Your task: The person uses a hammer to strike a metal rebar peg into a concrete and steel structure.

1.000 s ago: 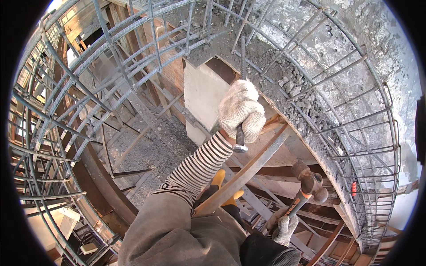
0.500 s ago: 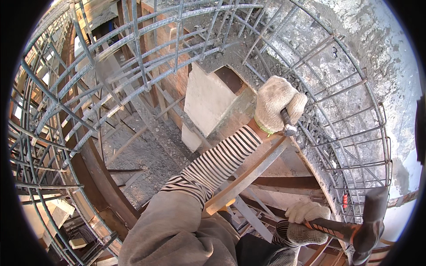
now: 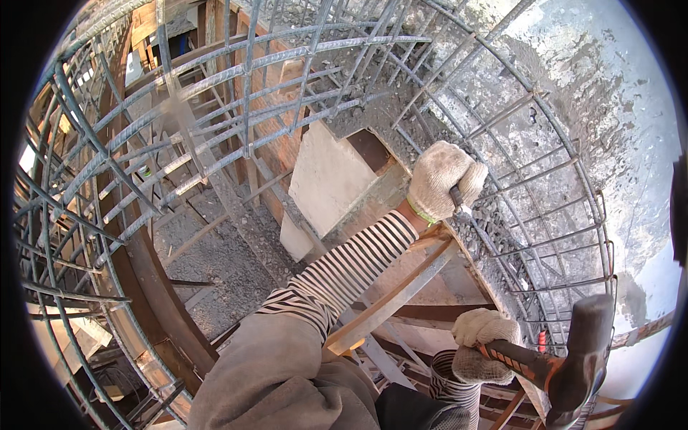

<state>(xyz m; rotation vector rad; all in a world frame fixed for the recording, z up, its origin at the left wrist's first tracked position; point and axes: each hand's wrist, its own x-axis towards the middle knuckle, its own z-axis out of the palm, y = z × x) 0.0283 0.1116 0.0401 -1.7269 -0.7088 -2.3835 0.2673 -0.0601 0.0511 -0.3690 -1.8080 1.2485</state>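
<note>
My left hand (image 3: 442, 177), in a pale knit work glove below a black-and-white striped sleeve, is closed around a short dark steel rod (image 3: 456, 197). One end of the rod points back toward me; the other end is hidden by the glove. The hand is beside the curved rebar mesh, at the edge of broken concrete (image 3: 479, 228). Lower right, my right hand (image 3: 487, 346), gloved the same way, grips the black and orange handle of a heavy hammer (image 3: 584, 351). The hammer's dark head is apart from the rod, out to the right.
Curved rebar cages stand at left (image 3: 179, 97) and right (image 3: 552, 193). A wooden strip (image 3: 390, 301) slants below my left forearm. Pale board (image 3: 330, 175) lies beyond it. Rubble (image 3: 208, 251) covers a lower level at left, beside a curved brown steel band (image 3: 154, 287).
The view has shifted slightly, so the rebar and boards sit differently in the picture. The hammer and right hand appear a little farther left. Both hands keep their grips.
</note>
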